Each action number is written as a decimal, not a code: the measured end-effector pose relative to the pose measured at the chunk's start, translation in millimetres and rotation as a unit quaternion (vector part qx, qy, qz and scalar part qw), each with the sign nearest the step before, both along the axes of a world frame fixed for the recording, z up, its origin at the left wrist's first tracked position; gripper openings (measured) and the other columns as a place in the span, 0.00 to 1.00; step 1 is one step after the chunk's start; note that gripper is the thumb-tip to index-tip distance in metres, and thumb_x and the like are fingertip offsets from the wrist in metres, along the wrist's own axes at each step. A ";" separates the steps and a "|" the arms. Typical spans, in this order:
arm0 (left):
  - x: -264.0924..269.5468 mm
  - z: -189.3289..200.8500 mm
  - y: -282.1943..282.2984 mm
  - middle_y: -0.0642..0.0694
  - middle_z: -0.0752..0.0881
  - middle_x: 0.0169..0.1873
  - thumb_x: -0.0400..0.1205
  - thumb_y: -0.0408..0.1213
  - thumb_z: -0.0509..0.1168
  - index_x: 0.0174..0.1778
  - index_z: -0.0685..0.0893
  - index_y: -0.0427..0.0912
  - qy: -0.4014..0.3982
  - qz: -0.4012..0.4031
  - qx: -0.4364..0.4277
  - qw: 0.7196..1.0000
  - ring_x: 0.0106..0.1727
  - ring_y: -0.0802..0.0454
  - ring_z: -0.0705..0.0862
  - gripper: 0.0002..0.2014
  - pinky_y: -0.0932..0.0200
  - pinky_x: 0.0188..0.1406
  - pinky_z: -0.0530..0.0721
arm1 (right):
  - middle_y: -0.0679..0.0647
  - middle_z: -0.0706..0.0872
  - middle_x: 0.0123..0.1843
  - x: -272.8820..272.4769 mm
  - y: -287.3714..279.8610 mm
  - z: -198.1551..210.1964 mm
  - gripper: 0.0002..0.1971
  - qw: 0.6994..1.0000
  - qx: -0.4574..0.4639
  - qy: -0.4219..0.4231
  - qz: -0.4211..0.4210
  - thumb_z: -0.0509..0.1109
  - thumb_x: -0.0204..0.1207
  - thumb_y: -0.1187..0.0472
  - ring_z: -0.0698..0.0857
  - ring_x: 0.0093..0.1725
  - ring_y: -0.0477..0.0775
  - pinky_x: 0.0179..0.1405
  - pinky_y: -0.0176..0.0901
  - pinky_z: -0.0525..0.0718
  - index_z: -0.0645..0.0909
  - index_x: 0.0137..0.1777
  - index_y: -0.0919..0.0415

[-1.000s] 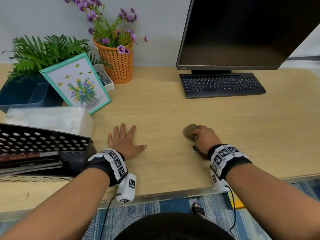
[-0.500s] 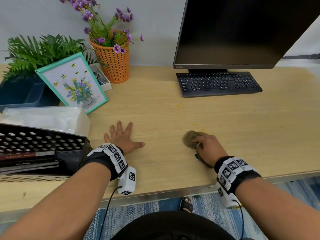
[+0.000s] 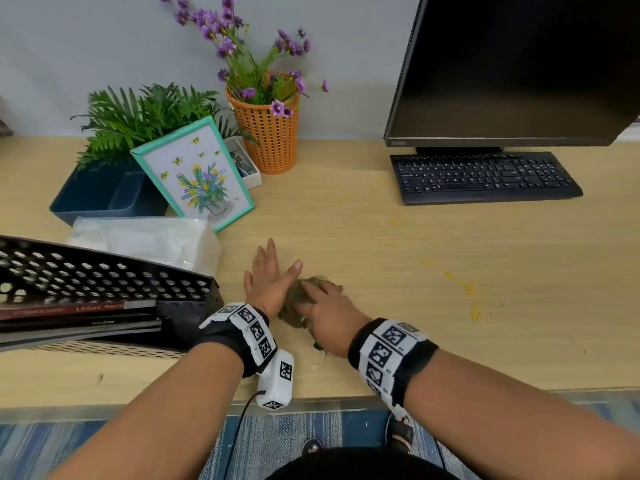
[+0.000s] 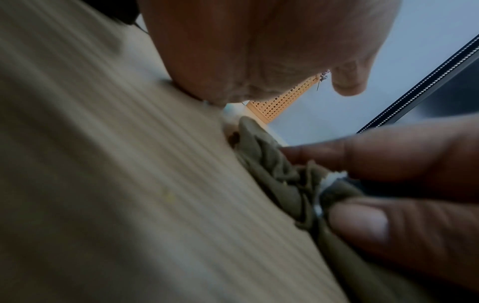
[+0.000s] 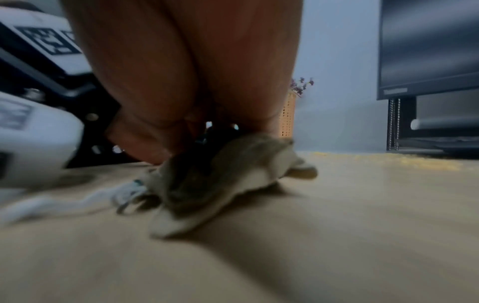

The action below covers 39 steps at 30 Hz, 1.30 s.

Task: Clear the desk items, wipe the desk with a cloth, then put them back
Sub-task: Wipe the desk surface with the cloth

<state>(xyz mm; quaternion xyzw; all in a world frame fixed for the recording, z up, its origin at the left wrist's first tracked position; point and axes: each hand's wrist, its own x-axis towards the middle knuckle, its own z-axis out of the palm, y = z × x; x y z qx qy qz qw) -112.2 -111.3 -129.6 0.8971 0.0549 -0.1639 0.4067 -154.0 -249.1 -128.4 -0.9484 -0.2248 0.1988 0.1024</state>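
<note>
1. Sliding across the desk (image 3: 346, 216) toward the left, the right hand (image 3: 330, 318) is now sitting right against the left hand (image 3: 268, 284); a second ago the two were well apart.
2. The cloth (image 3: 301, 296) is travelling with it and is now touching the left hand's thumb side, near the front edge of the desk.
3. The right hand's fingers (image 4: 362, 155) are curling over the bunched cloth and pressing it down, the thumb pinching it from the side.
4. The left hand is still lying flat on the desk, fingers straight and together, gripping nothing.
5. Yellow crumbs (image 3: 464, 285) are lying to the right of the cloth.
</note>
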 end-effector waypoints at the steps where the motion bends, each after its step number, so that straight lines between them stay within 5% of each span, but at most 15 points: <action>1: -0.3 -0.2 1.0 0.46 0.39 0.83 0.66 0.75 0.44 0.83 0.38 0.52 0.002 -0.002 -0.009 1.000 0.84 0.53 0.37 0.52 0.45 0.80 0.33 | 0.58 0.54 0.84 5.9 2.8 -1.3 0.25 1.000 -0.019 0.003 0.009 0.63 0.79 0.65 0.53 0.81 0.67 0.78 0.61 0.61 0.71 0.76 0.51; 6: -0.9 -4.8 4.6 0.48 0.39 0.83 0.59 0.77 0.35 0.83 0.38 0.54 -0.010 -0.009 -0.028 1.000 0.84 0.54 0.38 0.55 0.46 0.81 0.33 | 0.58 0.48 0.86 46.8 -16.0 13.6 0.31 0.996 -0.049 0.027 -0.062 0.65 0.77 0.69 0.50 0.83 0.67 0.82 0.58 0.53 0.67 0.79 0.49; 10: 0.1 -1.8 5.3 0.49 0.39 0.83 0.58 0.76 0.35 0.83 0.39 0.56 0.003 -0.004 -0.062 0.998 0.83 0.55 0.37 0.55 0.49 0.81 0.32 | 0.59 0.47 0.85 66.6 -41.4 21.1 0.29 0.975 -0.079 0.040 -0.203 0.63 0.79 0.66 0.51 0.82 0.68 0.80 0.58 0.60 0.65 0.80 0.51; 13: 0.2 -0.8 5.4 0.51 0.39 0.83 0.59 0.76 0.35 0.83 0.39 0.56 0.006 0.004 -0.076 0.997 0.83 0.56 0.37 0.54 0.49 0.81 0.32 | 0.64 0.57 0.81 72.7 -38.7 27.0 0.25 0.950 -0.055 0.060 -0.301 0.62 0.80 0.64 0.65 0.76 0.67 0.72 0.56 0.72 0.67 0.77 0.60; 16: 0.6 -4.9 6.2 0.52 0.41 0.84 0.61 0.75 0.36 0.83 0.39 0.56 -0.008 0.016 -0.091 0.996 0.83 0.58 0.39 0.52 0.50 0.81 0.33 | 0.63 0.60 0.80 59.3 -14.7 31.6 0.26 0.978 0.015 0.018 -0.207 0.64 0.78 0.68 0.70 0.72 0.66 0.72 0.51 0.73 0.68 0.77 0.61; 20: -3.8 -6.2 7.7 0.50 0.43 0.84 0.74 0.66 0.42 0.83 0.41 0.54 -0.048 0.063 -0.139 0.987 0.83 0.58 0.41 0.42 0.50 0.83 0.37 | 0.58 0.56 0.83 35.5 30.5 18.3 0.31 0.999 0.034 -0.002 0.003 0.64 0.78 0.65 0.60 0.79 0.66 0.79 0.57 0.63 0.63 0.81 0.56; 24: -0.8 -9.2 6.9 0.49 0.43 0.84 0.68 0.73 0.41 0.83 0.41 0.53 -0.057 0.068 -0.121 0.989 0.83 0.57 0.40 0.49 0.48 0.83 0.40 | 0.55 0.57 0.84 54.3 46.3 9.4 0.31 0.997 0.044 0.051 -0.034 0.57 0.80 0.62 0.53 0.82 0.63 0.81 0.58 0.57 0.54 0.83 0.53; 29: -0.2 -9.1 4.5 0.50 0.44 0.84 0.62 0.78 0.40 0.83 0.43 0.53 -0.047 0.069 -0.105 0.991 0.84 0.55 0.40 0.54 0.50 0.83 0.38 | 0.52 0.49 0.86 96.7 27.6 21.9 0.29 0.998 -0.051 0.030 0.001 0.58 0.81 0.60 0.49 0.83 0.67 0.80 0.62 0.56 0.58 0.82 0.48; 31: 0.6 -8.6 2.7 0.49 0.43 0.84 0.70 0.73 0.43 0.84 0.44 0.51 -0.020 0.047 -0.032 0.998 0.84 0.52 0.40 0.48 0.51 0.82 0.39 | 0.50 0.46 0.86 113.4 15.9 21.3 0.33 0.996 -0.074 0.036 -0.031 0.61 0.79 0.63 0.49 0.83 0.67 0.80 0.62 0.58 0.56 0.83 0.45; 34: 0.7 -13.8 -0.1 0.46 0.38 0.83 0.84 0.57 0.51 0.84 0.40 0.46 -0.002 -0.031 0.197 0.980 0.83 0.48 0.36 0.39 0.51 0.81 0.38 | 0.47 0.41 0.86 136.3 -5.7 23.2 0.39 0.988 -0.115 0.071 -0.079 0.65 0.78 0.66 0.46 0.83 0.66 0.81 0.61 0.57 0.51 0.83 0.41; 39: 0.6 -17.1 -7.7 0.45 0.32 0.82 0.85 0.59 0.44 0.83 0.35 0.47 0.025 -0.051 0.269 0.961 0.82 0.46 0.32 0.37 0.45 0.81 0.35 | 0.50 0.45 0.86 159.9 -31.7 25.7 0.39 0.979 -0.143 0.071 -0.127 0.68 0.77 0.65 0.50 0.82 0.68 0.78 0.61 0.65 0.54 0.83 0.47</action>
